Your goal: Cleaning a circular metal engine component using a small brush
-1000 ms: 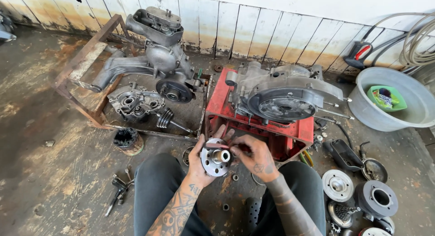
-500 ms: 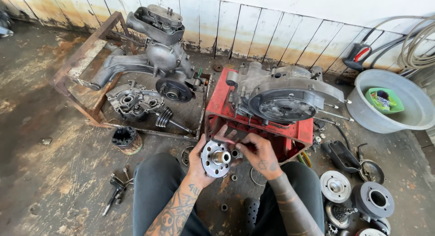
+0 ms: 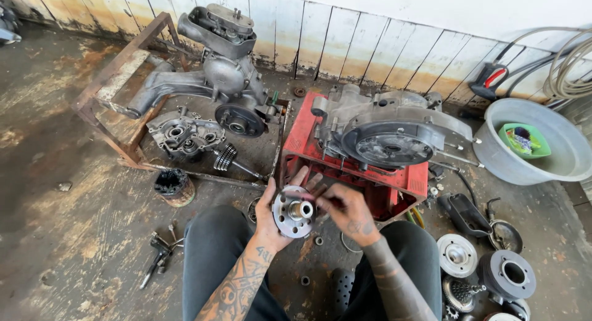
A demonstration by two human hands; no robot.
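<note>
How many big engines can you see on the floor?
2: one grey engine in the rusty frame, one engine on the red crate. Others may be hidden outside view.

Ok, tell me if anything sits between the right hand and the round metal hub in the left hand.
Nothing visible does. The left hand holds the round metal hub up over the lap, and the right hand is right beside it, fingertips at its centre boss. The floor parts lie below, out of the way.

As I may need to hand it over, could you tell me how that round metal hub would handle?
The hub looks solid metal, so probably heavy and stiff. It is round, so set on edge it could roll. The grimy floor hints it may be slippery.
</note>
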